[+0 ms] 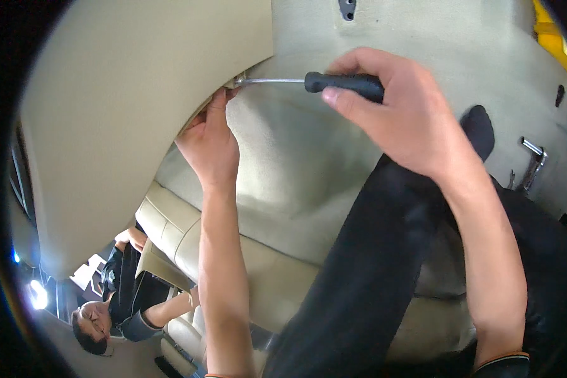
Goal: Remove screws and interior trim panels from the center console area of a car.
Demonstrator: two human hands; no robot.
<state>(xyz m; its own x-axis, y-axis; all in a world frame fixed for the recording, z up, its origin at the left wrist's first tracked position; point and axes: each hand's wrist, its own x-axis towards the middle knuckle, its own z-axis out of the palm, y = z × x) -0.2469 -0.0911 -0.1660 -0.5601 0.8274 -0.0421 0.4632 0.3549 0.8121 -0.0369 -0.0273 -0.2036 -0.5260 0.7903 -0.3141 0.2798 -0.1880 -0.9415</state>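
Note:
My right hand (412, 116) is closed round the black handle of a screwdriver (343, 83). The metal shaft points left, and its tip meets the curved lower edge of a large beige panel (138, 82). Just beneath that tip, my left hand (213, 151) grips the same edge from below. Its fingers curl behind the panel and are partly hidden. What the screwdriver's tip bears on is too small to make out.
Grey-beige carpet (283, 145) lies below the panel, with cream leather seats (176, 230) beyond. Right of my dark-trousered legs lies a metal ratchet-like tool (535, 160). Something yellow (555, 41) shows at the upper right. Another person (125, 277) is at the lower left.

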